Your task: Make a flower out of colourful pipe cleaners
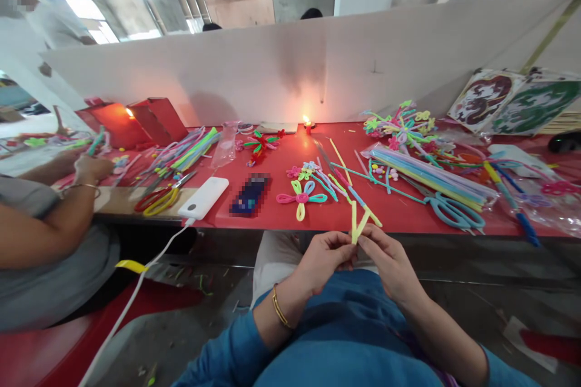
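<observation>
Head view: left hand [327, 257] and right hand [385, 257] pinch V-shaped yellow pipe cleaner [354, 224], near side of lit candle [308, 127]. Slack grip could let V spring open or drop; knocked candle might singe red-and-green pipe-cleaner flower [260, 144] at its left.

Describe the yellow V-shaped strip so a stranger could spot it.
Start at the red table, at its near edge, past the blue shirt. There the left hand and right hand hold a pale yellow strip. Unlike the straight yellow strip lying on the table, it forms a V, open end up.
</observation>
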Demonstrator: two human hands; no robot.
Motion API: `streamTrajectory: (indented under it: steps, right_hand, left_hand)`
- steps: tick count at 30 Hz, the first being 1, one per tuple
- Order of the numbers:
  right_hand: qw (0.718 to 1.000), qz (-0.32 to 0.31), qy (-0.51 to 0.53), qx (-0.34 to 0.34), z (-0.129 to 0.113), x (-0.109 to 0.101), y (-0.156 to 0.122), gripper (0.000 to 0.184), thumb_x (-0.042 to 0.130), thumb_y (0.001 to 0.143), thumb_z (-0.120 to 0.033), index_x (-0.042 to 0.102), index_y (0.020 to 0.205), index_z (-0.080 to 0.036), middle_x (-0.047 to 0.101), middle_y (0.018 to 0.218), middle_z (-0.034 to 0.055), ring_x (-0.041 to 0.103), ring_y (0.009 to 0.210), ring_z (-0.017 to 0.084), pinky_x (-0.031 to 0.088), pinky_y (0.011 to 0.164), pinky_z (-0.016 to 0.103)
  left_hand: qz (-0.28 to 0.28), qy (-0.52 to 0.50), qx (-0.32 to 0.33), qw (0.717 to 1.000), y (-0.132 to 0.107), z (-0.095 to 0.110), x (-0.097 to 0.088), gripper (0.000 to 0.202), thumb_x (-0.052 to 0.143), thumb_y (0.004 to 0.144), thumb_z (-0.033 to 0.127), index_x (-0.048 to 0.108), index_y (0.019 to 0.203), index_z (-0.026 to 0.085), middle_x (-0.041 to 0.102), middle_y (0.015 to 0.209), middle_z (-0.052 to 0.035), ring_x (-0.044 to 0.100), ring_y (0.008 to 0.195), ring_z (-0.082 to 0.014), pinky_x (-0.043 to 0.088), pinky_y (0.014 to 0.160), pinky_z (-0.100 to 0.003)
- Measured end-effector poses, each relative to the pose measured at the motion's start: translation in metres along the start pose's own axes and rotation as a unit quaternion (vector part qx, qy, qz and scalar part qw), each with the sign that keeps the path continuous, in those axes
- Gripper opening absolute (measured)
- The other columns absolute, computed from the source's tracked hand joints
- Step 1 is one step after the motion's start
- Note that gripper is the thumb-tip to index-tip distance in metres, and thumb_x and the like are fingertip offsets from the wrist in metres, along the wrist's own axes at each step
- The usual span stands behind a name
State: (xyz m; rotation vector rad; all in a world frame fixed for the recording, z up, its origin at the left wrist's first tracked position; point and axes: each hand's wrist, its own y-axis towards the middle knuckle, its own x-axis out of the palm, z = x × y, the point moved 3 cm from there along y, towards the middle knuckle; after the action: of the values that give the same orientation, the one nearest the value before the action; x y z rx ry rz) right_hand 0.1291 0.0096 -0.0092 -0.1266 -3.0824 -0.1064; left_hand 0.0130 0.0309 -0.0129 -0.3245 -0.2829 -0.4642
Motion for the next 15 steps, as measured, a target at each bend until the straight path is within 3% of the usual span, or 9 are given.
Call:
streamTrajectory:
  steps: [5, 15]
  right_hand:
    - [0.996, 0.024, -0.084, -0.01, 0.0017, -0.0033, -0.0006, 0.017, 0.054, 0.076, -0.032, 0.056, 0.066, -0.019, 0.058, 0.069, 0.0016, 0.054, 0.064, 0.015, 0.042, 0.055, 0.025]
    - [0.994, 0.027, -0.101, -0.016, 0.0002, -0.0042, 0.0002, 0.017, 0.054, 0.076, -0.033, 0.055, 0.068, -0.018, 0.056, 0.066, 0.0017, 0.051, 0.057, 0.014, 0.042, 0.054, 0.025]
  left_hand:
    - [0.0, 0.025, 0.021, 0.999, -0.0015, 0.0003, 0.0025, 0.025, 0.067, 0.063, 0.035, 0.059, 0.067, 0.012, 0.052, 0.055, 0.0021, 0.045, 0.046, -0.0063, 0.03, 0.046, -0.021]
    - [0.0, -0.049, -0.002, 0.999, -0.0004, -0.0051, 0.0015, 0.023, 0.067, 0.063, 0.032, 0.055, 0.067, 0.013, 0.051, 0.053, 0.0033, 0.045, 0.046, -0.0062, 0.029, 0.046, -0.021]
